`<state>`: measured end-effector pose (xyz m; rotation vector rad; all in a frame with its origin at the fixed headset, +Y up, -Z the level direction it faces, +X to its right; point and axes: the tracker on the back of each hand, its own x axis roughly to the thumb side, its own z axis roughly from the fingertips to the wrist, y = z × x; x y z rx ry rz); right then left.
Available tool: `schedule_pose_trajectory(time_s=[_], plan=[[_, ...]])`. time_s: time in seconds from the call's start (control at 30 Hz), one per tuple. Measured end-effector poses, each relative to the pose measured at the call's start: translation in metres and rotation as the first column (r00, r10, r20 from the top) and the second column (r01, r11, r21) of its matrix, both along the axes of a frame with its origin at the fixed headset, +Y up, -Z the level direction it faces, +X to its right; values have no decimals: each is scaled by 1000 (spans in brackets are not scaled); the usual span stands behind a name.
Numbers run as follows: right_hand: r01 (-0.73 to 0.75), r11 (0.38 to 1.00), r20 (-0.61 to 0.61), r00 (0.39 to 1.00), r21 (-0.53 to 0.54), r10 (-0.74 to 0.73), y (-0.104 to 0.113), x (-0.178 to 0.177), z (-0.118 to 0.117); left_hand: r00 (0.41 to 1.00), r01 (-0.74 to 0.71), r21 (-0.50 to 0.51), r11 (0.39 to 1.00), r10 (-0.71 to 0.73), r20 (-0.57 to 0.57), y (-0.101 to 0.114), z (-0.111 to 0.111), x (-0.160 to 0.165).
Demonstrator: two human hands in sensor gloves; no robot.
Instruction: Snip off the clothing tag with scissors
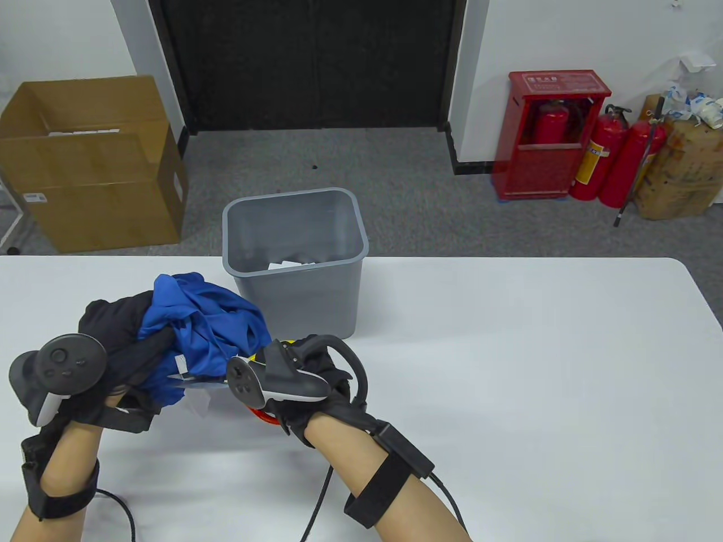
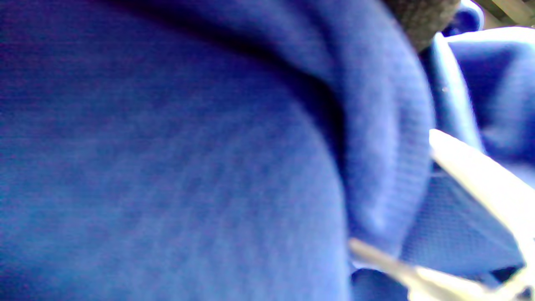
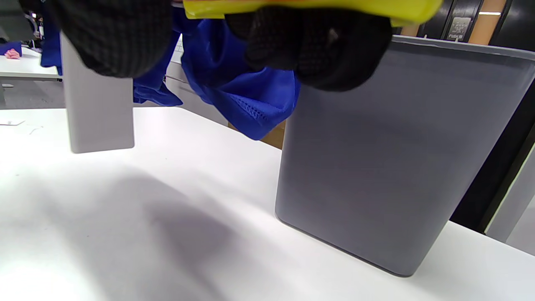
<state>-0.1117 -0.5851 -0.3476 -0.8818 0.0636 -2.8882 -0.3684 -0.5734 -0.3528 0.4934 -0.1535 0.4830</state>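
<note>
My left hand grips a bunched blue garment and holds it above the table's left side. A pale card tag hangs below the garment; in the right wrist view it hangs as a grey card. My right hand holds scissors with yellow and red handles, their blades pointing left at the garment just above the tag. The yellow handle shows above my gloved fingers. The left wrist view is filled with blue fabric, with blurred pale strips at the right.
A grey plastic bin stands on the white table just behind both hands, with white scraps inside; it also fills the right of the right wrist view. A cardboard box and fire extinguishers stand on the floor beyond.
</note>
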Motion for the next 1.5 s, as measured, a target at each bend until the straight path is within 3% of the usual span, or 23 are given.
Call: schedule_pose_trajectory(time_s=[0.97, 1.5], plan=[[2, 1000, 3, 1000, -22, -2, 3, -4, 0, 1000, 3, -4, 1000, -3, 1, 1, 1, 1], [17, 999, 14, 1000, -45, -16, -3, 24, 7, 1000, 8, -9, 1000, -8, -7, 2, 0, 0]])
